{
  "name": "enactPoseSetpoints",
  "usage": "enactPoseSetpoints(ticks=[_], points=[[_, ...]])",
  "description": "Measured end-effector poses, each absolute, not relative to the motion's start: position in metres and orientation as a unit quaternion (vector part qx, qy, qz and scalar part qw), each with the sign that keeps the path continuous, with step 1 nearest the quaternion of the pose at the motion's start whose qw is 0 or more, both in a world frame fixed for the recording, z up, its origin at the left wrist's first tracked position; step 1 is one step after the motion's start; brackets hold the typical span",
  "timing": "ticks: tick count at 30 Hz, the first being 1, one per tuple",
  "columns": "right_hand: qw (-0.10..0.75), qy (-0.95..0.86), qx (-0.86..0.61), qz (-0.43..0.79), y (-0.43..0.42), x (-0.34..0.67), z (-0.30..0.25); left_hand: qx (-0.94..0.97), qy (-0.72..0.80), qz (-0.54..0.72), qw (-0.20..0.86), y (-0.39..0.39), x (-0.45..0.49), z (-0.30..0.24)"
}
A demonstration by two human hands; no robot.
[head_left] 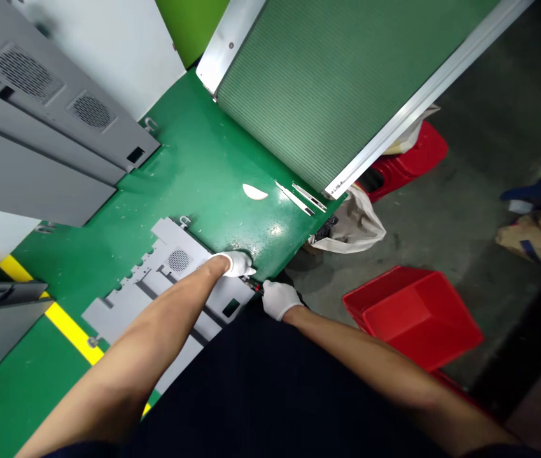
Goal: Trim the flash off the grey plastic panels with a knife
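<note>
The right hand [281, 300], in a white glove, is closed around a small tool [258, 289] with red and black parts; the tool points toward the near corner of a grey panel [156, 283]. The left hand [237, 263], also gloved in white, rests at the same corner, its fingertips just beside the tool's tip — whether it grips the panel edge or only steadies it, I cannot tell from here. The panel lies flat on the green bench top [189, 165], in front of the person's dark clothing, and is partly covered by the left forearm. It carries a round vent grille, long slots and a dark rectangular opening near the worked corner. A metal loop [184, 221] stands at its far edge. Dark specks [246, 247] are scattered on the bench beyond the left hand. Farther along lie a white half-moon piece [254, 191] and two slim tools [294, 198], side by side near the end of a ribbed green conveyor belt [328, 89]. To the person's left, larger grey panels [60, 95] lie on the bench; a yellow stripe [72, 334] passes under the worked panel. Off the bench edge, to the right — a white bag [359, 222] and a red bin [408, 312].
</note>
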State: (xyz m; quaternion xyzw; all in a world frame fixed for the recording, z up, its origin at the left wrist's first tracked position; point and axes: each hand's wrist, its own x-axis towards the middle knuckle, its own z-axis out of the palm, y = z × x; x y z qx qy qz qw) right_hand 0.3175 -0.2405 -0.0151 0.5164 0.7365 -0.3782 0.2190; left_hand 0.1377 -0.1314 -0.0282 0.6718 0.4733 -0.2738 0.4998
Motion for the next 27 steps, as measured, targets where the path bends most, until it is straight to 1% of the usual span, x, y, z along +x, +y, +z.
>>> enactPoseSetpoints(ticks=[2,5,7,10,12,14,15,17,19,20,22,27], points=[[0.201,0.747,0.526,-0.354,-0.241,0.318,-0.015,0.656,0.498,-0.275,0.496,-0.130,0.144,-0.033],[0.181,0.754,0.529,-0.344,-0.240,0.322,-0.015,0.638,0.528,-0.244,0.505,-0.133,0.142,-0.035],[0.185,0.748,0.523,-0.364,-0.241,0.326,-0.017,0.625,0.534,-0.198,0.533,-0.133,0.134,-0.032],[0.182,0.711,0.546,-0.404,-0.245,0.336,-0.020,0.613,0.551,-0.098,0.558,-0.124,0.120,-0.023],[0.168,0.677,0.572,-0.432,-0.247,0.343,-0.023,0.617,0.575,-0.027,0.537,-0.119,0.116,-0.016],[0.149,0.636,0.601,-0.461,-0.247,0.351,-0.027,0.648,0.590,0.008,0.482,-0.122,0.118,-0.010],[0.135,0.612,0.618,-0.475,-0.247,0.355,-0.029,0.677,0.586,-0.002,0.445,-0.127,0.123,-0.009],[0.093,0.545,0.657,-0.513,-0.246,0.363,-0.034,0.736,0.559,-0.075,0.374,-0.141,0.135,-0.008],[0.040,0.451,0.691,-0.563,-0.245,0.368,-0.040,0.762,0.532,-0.161,0.333,-0.155,0.149,-0.011],[0.018,0.406,0.702,-0.585,-0.244,0.369,-0.043,0.761,0.531,-0.184,0.326,-0.158,0.155,-0.014],[-0.010,0.335,0.715,-0.613,-0.243,0.371,-0.047,0.748,0.546,-0.186,0.328,-0.159,0.166,-0.019],[-0.049,0.222,0.744,-0.628,-0.238,0.376,-0.048,0.737,0.567,-0.171,0.326,-0.141,0.187,-0.024]])
